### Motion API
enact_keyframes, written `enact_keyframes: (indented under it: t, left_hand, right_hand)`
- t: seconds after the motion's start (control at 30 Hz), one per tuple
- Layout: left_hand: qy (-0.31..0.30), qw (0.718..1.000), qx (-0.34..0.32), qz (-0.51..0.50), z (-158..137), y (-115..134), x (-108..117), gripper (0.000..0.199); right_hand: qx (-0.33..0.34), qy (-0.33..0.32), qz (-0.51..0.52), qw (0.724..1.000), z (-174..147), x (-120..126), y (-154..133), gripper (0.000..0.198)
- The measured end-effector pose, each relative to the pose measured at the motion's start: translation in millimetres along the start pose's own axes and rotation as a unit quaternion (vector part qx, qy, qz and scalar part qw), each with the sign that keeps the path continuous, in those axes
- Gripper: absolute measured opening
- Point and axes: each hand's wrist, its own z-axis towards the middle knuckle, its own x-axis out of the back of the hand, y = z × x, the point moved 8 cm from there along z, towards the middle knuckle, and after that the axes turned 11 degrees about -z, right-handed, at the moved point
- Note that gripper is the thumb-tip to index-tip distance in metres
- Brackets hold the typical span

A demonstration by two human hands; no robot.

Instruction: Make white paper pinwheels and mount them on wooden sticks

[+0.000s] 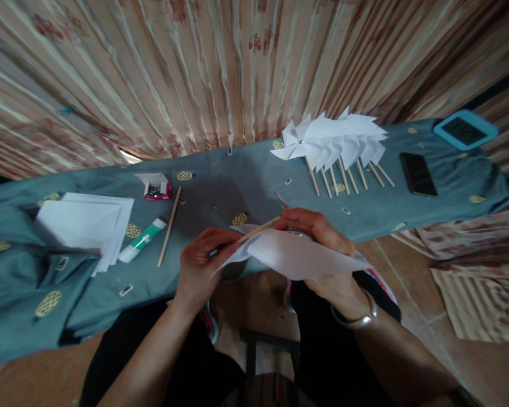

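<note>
Pinching the lower-left end of a wooden stick (258, 230) with the left hand (200, 260), just below the middle of the frame, and gripping its upper-right end with the fingertips of the right hand (320, 225). Got the hands a little apart, with a curved white paper (297, 257) slung between them under the stick, mostly in front of the right palm. Can't really make out the right hand's hold on the paper, tbh, with the sheet blocking the view. Wearing a silvery bracelet (365, 321) on the right wrist, lower right. Over at upper right, can see a row of overlapping white pinwheels (339, 141), then a dark phone (418, 174) and a blue-framed device (465, 129) nearer the edge. Toward the left side, can spot a loose stick (169, 226) near the left hand, a green-and-white glue stick (142, 240) just beside it, an open red-and-white box (163, 195) above, and stacked white sheets (85, 223) farther out, all on a gray-blue cloth (246, 175).
</note>
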Motion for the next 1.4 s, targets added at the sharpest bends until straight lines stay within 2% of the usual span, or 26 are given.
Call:
enact_keyframes:
  t: [0.43,0.7,1.0,1.1,1.27,1.4]
  left_hand:
    - [-0.004,1.000,-0.016,0.018,-0.8,-1.2,0.1,0.006]
    - [0.007,1.000,-0.025,0.016,-1.6,3.8,-1.1,0.008]
    - [0.007,0.998,-0.044,0.032,-2.6,6.6,-1.6,0.005]
    - [0.009,0.997,-0.062,0.039,-3.1,8.4,-0.5,0.006]
    - [0.010,0.989,-0.104,0.107,-4.5,12.5,0.1,0.007]
    - [0.009,0.983,-0.114,0.145,-5.3,11.0,0.8,0.009]
  right_hand:
    - [-0.011,-0.001,0.012,1.000,-0.5,-1.0,2.7,0.035]
    - [-0.071,-0.011,0.077,0.994,-2.9,-7.0,13.8,0.037]
    - [-0.094,-0.009,0.108,0.990,-4.5,-10.6,19.6,0.039]
    - [-0.112,-0.007,0.149,0.983,-5.4,-13.9,24.1,0.039]
    - [-0.152,0.000,0.223,0.963,-1.1,-23.0,31.5,0.034]
    - [-0.210,0.008,0.259,0.943,2.9,-32.2,41.5,0.031]
